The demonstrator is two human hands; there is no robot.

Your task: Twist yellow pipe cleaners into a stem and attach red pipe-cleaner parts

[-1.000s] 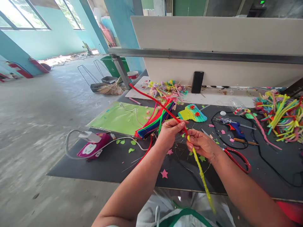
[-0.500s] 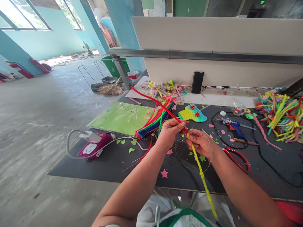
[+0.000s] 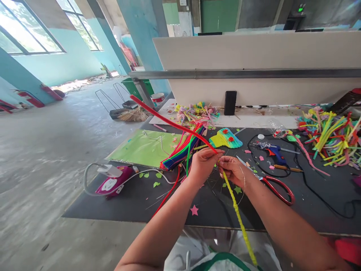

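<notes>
Pinches, in the head view, the red stem (image 3: 175, 122) in the left hand (image 3: 205, 163) and the yellow stem (image 3: 239, 218) in the right hand (image 3: 232, 171), fingertips close together above the table (image 3: 113, 210). Slants red up leftward past the bundle (image 3: 183, 152); hangs yellow down beyond the table's front edge. Shows, at left, a white label (image 3: 108, 184) on the purple box (image 3: 121, 178); far back, a green sign (image 3: 301, 8), both too small to read.

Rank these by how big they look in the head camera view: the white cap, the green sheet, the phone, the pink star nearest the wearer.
Largest to smallest:
1. Green sheet
2. Phone
3. Pink star and white cap: unranked; they look close, and the star lies nearer the camera.
</notes>
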